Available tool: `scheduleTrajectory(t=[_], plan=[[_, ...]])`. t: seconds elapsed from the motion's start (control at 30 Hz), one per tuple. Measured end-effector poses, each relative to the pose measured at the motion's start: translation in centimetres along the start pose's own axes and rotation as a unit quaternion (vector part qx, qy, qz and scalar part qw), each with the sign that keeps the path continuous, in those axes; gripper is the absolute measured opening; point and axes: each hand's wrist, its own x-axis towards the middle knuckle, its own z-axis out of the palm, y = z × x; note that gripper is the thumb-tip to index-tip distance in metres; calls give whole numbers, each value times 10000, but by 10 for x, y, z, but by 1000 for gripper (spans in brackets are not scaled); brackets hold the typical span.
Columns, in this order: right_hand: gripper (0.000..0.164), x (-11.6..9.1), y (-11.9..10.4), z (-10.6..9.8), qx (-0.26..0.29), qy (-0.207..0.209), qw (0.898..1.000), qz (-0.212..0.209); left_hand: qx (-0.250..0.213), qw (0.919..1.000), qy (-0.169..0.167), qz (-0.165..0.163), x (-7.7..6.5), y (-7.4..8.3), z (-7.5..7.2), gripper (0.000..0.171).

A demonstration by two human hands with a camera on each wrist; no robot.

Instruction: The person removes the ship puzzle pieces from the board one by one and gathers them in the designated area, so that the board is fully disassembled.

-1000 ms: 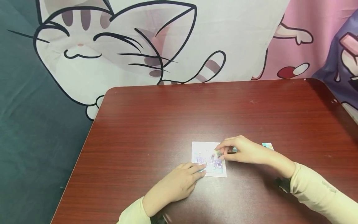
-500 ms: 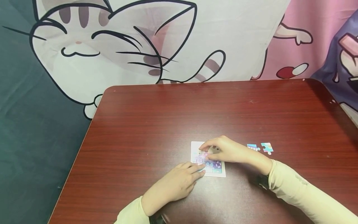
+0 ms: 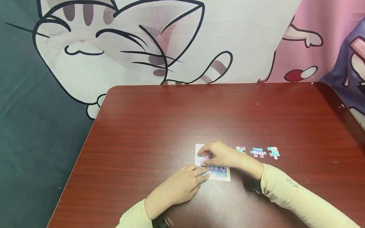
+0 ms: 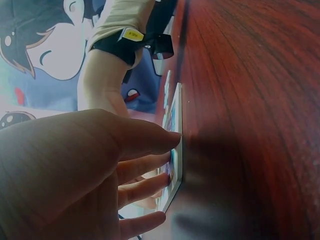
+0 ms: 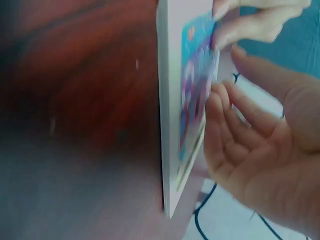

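A small jigsaw puzzle in a white-bordered tray (image 3: 227,177) lies on the table, partly filled with purple and blue pieces. My left hand (image 3: 182,185) rests at its lower left corner, fingers fairly straight; in the left wrist view the thumb touches the tray's edge (image 4: 179,165). Over the tray's upper left part, my right hand (image 3: 220,155) has thumb and fingers bent and seems to pinch a puzzle piece, mostly hidden and blurred. Right of the tray lie three loose pieces: a partly covered one (image 3: 240,149), a blue and purple one (image 3: 258,152) and a light blue one (image 3: 273,152).
The reddish-brown wooden table (image 3: 171,117) extends around the tray. Behind it hangs a cloth with a cartoon cat (image 3: 82,47). The right forearm (image 3: 296,193) crosses the table's right front part, just below the loose pieces.
My right hand has moved left, from the tray's right edge to its upper left part, uncovering the loose pieces. My left hand has stayed at the corner.
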Motion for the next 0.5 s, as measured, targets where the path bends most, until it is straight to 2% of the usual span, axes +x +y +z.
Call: scheduleTrajectory(t=[0.27,0.5], plan=[[30,10,-15,7,-77,448,9939,1005,-11,9999,9,125,1,-1,0,38],[28,13,-18,6,-147,439,9922,1155,-22,9999,-96,110,3,-2,-1,37]])
